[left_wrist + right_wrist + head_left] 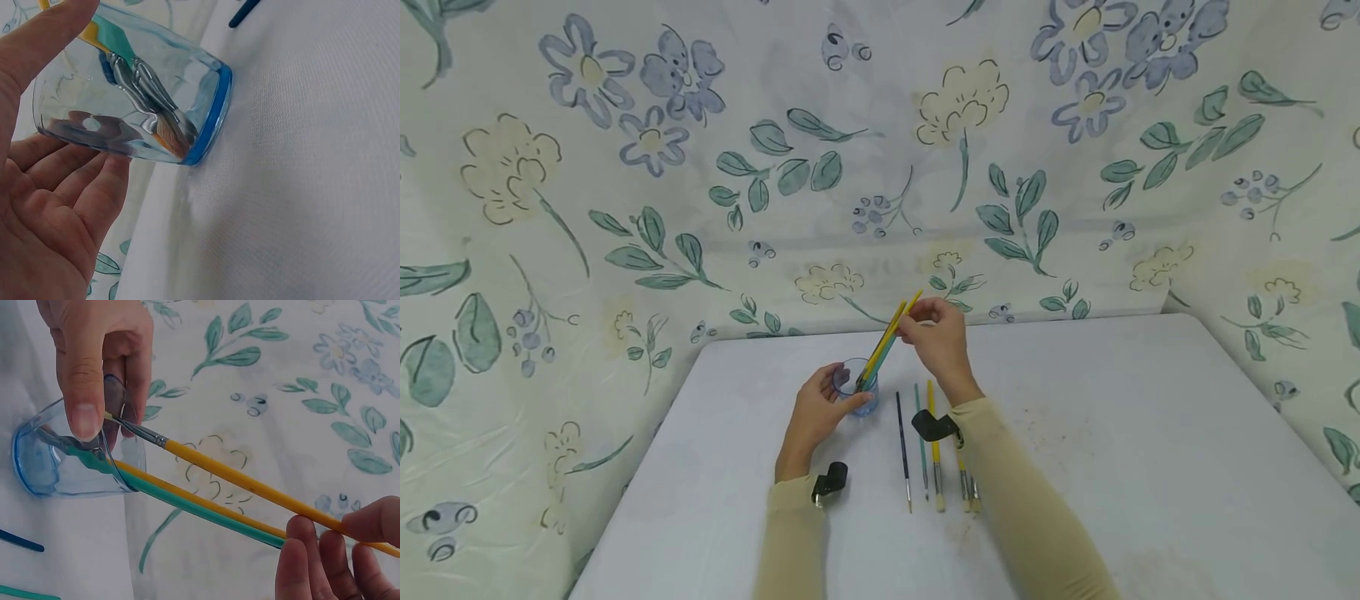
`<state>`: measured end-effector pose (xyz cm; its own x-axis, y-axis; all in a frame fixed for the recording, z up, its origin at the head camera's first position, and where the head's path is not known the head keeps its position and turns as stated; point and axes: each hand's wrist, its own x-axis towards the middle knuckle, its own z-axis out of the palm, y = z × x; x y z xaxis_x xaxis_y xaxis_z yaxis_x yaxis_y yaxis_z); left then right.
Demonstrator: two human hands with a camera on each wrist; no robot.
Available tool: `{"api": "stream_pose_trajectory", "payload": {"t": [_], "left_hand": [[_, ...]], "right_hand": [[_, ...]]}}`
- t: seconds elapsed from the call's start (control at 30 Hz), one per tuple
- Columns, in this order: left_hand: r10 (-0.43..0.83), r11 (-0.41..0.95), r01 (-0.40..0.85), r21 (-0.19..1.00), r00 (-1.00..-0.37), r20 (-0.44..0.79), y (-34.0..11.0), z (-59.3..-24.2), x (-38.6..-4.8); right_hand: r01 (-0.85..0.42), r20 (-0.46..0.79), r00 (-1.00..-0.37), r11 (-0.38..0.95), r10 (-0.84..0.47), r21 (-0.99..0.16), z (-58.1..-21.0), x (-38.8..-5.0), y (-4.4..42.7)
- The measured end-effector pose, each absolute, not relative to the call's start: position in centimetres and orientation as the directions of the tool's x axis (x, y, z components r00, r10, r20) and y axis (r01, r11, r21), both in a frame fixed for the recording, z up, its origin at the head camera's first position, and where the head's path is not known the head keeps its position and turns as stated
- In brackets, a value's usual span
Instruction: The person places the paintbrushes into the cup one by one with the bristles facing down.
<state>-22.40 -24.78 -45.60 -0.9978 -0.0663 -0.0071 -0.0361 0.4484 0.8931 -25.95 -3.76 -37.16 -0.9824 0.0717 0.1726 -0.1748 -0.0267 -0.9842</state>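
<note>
My left hand point(817, 412) holds a clear glass cup point(187, 69) with a blue base, thumb on one side and fingers on the other. A teal-handled brush point(200, 511) and a yellow-handled one lean inside it, their metal ferrules and bristles near the bottom in the left wrist view. Above the cup, my right hand point(938, 337) pinches a yellow paintbrush point(237, 481) by its handle. That brush slants bristles-down, its tip at the cup's mouth beside my left thumb. A dark blue piece also shows in the cup, partly hidden.
On the white table point(1112, 433), a dark blue brush point(902, 442), a teal brush point(922, 458) and several yellow brushes point(936, 467) lie side by side, bristles toward me. My right forearm partly covers them. Floral cloth point(880, 208) hangs behind the table.
</note>
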Motion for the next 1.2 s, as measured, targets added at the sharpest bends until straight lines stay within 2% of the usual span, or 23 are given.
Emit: {"api": "stream_pose_trajectory", "payload": {"t": [0.87,1.2], "left_hand": [[-0.063,0.441,-0.026,0.897,-0.998,0.003,-24.90,-45.70,-22.40],[-0.068,0.431,-0.025,0.902,-0.998,0.005,-24.87,-45.55,-22.28]], "right_hand": [[-0.156,0.157,-0.987,0.033,0.040,-0.987,-38.09,-25.64,-4.23],[-0.155,0.161,-0.985,0.096,0.060,-0.983,-37.85,-25.48,-3.66]]}}
